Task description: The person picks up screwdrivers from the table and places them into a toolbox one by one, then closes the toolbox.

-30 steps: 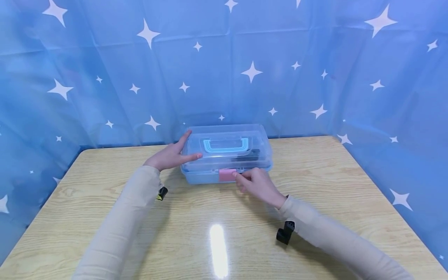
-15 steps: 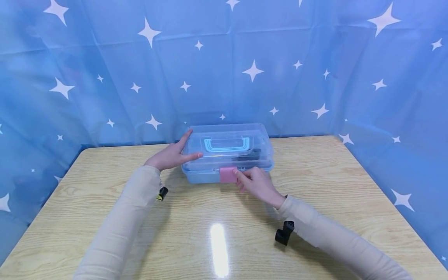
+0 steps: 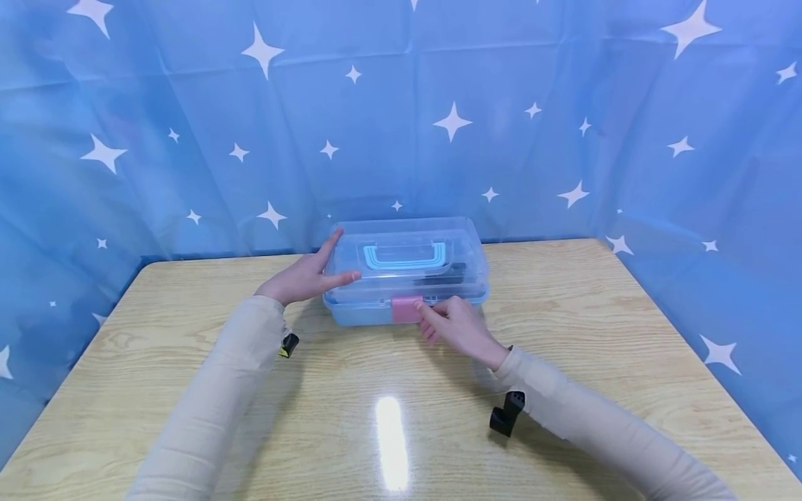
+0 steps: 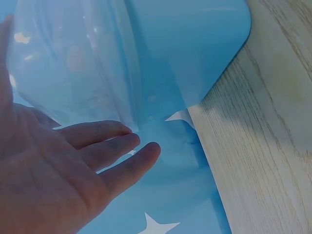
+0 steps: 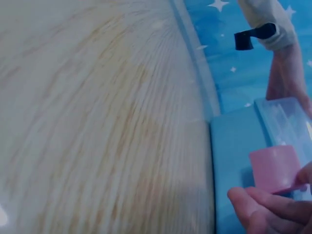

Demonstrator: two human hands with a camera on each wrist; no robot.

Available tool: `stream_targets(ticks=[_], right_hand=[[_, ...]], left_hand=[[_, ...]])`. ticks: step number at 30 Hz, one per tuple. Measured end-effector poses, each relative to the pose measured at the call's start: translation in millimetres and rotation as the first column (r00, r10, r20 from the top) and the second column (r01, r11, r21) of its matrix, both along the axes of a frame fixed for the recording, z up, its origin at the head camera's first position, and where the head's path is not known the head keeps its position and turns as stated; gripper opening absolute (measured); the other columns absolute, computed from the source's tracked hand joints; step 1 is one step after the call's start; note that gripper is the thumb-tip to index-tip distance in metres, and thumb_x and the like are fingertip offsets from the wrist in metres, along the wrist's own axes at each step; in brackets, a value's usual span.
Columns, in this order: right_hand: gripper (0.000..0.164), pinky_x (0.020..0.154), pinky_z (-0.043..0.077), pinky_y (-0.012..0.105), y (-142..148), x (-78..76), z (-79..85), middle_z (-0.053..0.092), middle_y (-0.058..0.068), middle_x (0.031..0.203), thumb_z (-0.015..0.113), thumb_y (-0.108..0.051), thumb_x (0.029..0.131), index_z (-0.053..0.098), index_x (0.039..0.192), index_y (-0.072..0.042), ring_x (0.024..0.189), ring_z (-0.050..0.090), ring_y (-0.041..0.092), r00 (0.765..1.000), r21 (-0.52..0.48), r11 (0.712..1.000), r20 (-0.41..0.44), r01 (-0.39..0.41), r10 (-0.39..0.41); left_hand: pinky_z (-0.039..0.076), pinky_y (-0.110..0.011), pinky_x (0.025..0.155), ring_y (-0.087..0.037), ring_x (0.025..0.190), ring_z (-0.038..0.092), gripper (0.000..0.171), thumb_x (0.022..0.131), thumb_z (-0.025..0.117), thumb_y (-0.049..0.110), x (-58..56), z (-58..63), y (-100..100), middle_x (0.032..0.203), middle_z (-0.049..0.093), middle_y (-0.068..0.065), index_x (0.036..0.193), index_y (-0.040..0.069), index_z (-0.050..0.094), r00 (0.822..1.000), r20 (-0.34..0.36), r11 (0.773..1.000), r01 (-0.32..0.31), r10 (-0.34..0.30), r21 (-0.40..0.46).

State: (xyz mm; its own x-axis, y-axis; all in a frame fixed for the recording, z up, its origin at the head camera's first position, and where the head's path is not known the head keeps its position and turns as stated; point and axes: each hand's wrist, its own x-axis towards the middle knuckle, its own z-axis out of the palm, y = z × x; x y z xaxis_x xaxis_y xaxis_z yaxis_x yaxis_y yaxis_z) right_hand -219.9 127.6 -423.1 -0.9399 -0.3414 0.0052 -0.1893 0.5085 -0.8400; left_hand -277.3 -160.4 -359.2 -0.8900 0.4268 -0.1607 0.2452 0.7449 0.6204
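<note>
A plastic storage box [image 3: 360, 315] with a clear lid [image 3: 407, 229] and light blue base stands at the table's back edge. Its blue carry handle [image 3: 404, 264] lies on the lid, which is down. My left hand [image 3: 307, 277] rests against the lid's left end, thumb and fingers spread. In the left wrist view its fingers [image 4: 124, 168] are straight beside the box. My right hand [image 3: 460, 327] pinches the right edge of the pink latch [image 3: 406, 310] at the front. In the right wrist view the latch [image 5: 275, 168] stands between thumb and fingers.
A dark object [image 3: 446, 274] shows through the lid, its kind unclear. The wooden table [image 3: 338, 417] has a bright light reflection near its front. A blue star-patterned curtain [image 3: 401, 90] hangs right behind the box and along both sides.
The pink latch looks slightly taller and lighter than one second ago. Both hands keep their places on the box, and the head view has shifted a little.
</note>
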Motion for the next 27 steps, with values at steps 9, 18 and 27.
stream_targets(ticks=[9, 18, 27], right_hand=[[0.050, 0.069, 0.056, 0.040, -0.8, -3.5, 1.0, 0.071, 0.017, 0.086, 0.040, -0.029, 0.105, 0.068, 0.100, 0.012, 0.077, 0.070, 0.034, 0.972, -0.180, 0.977, 0.185, -0.110, 0.144], [0.065, 0.072, 0.053, 0.034, -1.8, -7.3, 0.9, 0.071, 0.019, 0.100, 0.037, -0.045, 0.104, 0.062, 0.114, 0.013, 0.090, 0.070, 0.029, 0.924, -0.334, 0.940, 0.333, -0.070, 0.187], [0.062, 0.090, 0.050, 0.044, -1.7, -8.3, 2.5, 0.067, 0.023, 0.109, 0.035, -0.042, 0.105, 0.059, 0.120, 0.014, 0.099, 0.067, 0.030, 0.911, -0.345, 0.933, 0.342, -0.108, 0.231]], left_hand=[[0.030, -0.052, 0.108, -0.039, 0.136, 0.032, 0.103, 0.089, 0.056, 0.062, 0.9, -1.4, 2.3, 0.155, 0.020, -0.021, 0.154, 0.025, -0.013, 1.000, 0.018, 1.000, 0.000, -0.001, 0.029], [0.028, -0.051, 0.109, -0.037, 0.139, 0.027, 0.101, 0.089, 0.056, 0.062, 0.5, -3.6, 2.8, 0.157, 0.016, -0.019, 0.154, 0.025, -0.012, 1.000, 0.020, 0.999, -0.004, 0.003, 0.048], [0.029, -0.051, 0.109, -0.038, 0.138, 0.029, 0.101, 0.089, 0.056, 0.062, 1.8, -3.0, 0.3, 0.157, 0.017, -0.019, 0.154, 0.026, -0.013, 1.000, 0.015, 0.999, -0.003, 0.002, 0.055]])
